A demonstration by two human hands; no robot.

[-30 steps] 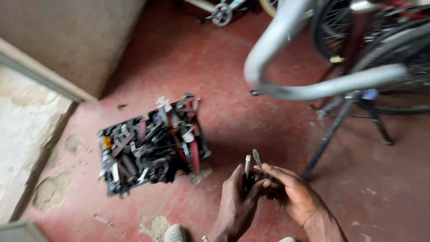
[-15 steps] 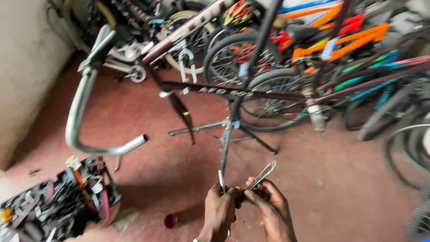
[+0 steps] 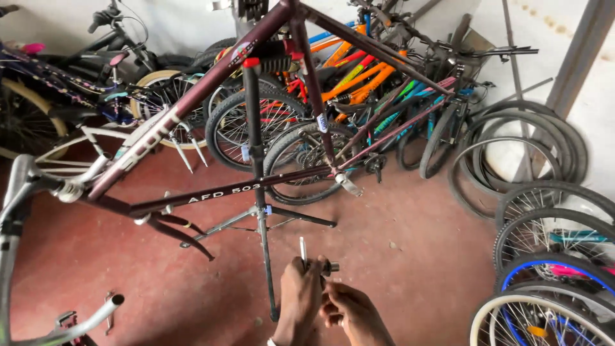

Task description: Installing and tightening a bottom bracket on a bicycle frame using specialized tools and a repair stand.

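Red concrete floor [image 3: 416, 256] (worn), bikes [image 3: 359, 83] along wall, both hands [image 3: 327, 304] together clamped on metal tool [image 3: 314, 259].

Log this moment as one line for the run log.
left hand: grips metal tool | right hand: touching it | bike frame: clamped on repair stand | floor: red

Shiny metal tool [image 3: 303, 251], glossy maroon frame [image 3: 192, 96], matt red floor [image 3: 397, 269]
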